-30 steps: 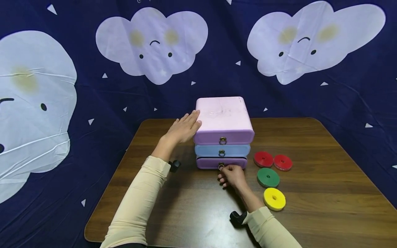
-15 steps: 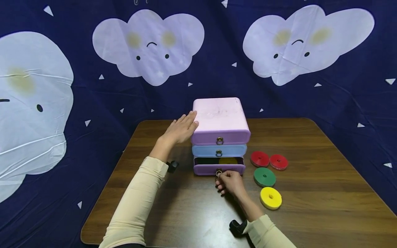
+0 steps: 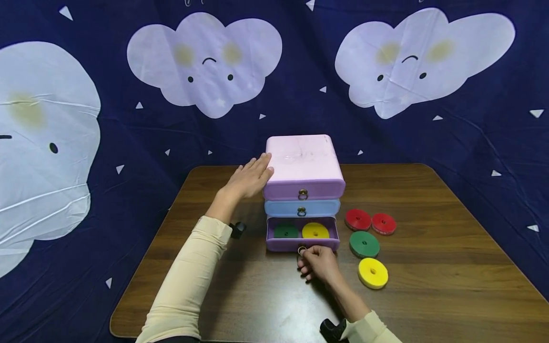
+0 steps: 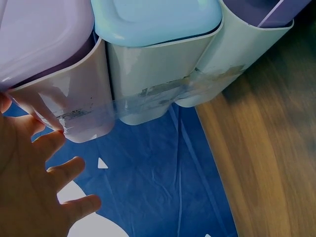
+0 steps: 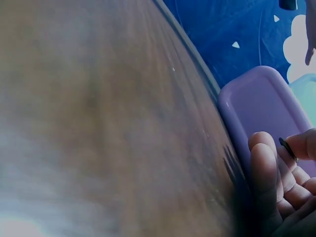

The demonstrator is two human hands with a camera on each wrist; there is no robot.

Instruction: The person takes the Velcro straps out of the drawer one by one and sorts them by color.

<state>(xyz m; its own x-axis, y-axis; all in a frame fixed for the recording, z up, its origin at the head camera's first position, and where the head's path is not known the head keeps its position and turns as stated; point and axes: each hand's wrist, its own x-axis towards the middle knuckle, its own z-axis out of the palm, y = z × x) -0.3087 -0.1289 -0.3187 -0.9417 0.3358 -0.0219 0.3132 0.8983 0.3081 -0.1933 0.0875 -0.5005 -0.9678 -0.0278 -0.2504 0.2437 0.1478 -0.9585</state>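
Note:
A three-tier drawer box (image 3: 300,155) with a pink top stands on the table. Its bottom purple drawer (image 3: 283,245) is pulled out, showing a green disc-shaped roll (image 3: 286,232) on the left and a yellow roll (image 3: 315,230) on the right. The right hand (image 3: 320,263) pinches the ring pull (image 3: 302,250) of that drawer between thumb and finger, as the right wrist view also shows. The left hand (image 3: 250,177) rests with spread fingers against the box's upper left side. The blue middle drawer (image 3: 283,208) and purple top drawer (image 3: 280,189) are closed.
Right of the box lie two red rolls (image 3: 358,219), a green roll (image 3: 364,244) and a yellow roll (image 3: 373,273). Clear tape (image 4: 148,101) runs across the box's side. A dark blue cloth (image 3: 300,109) with clouds hangs behind the wooden table (image 3: 450,267).
The bottom drawer has slid from nearly closed toward the person, drawn by the right hand on its ring, and the rolls inside have come into view. The left hand stays against the box.

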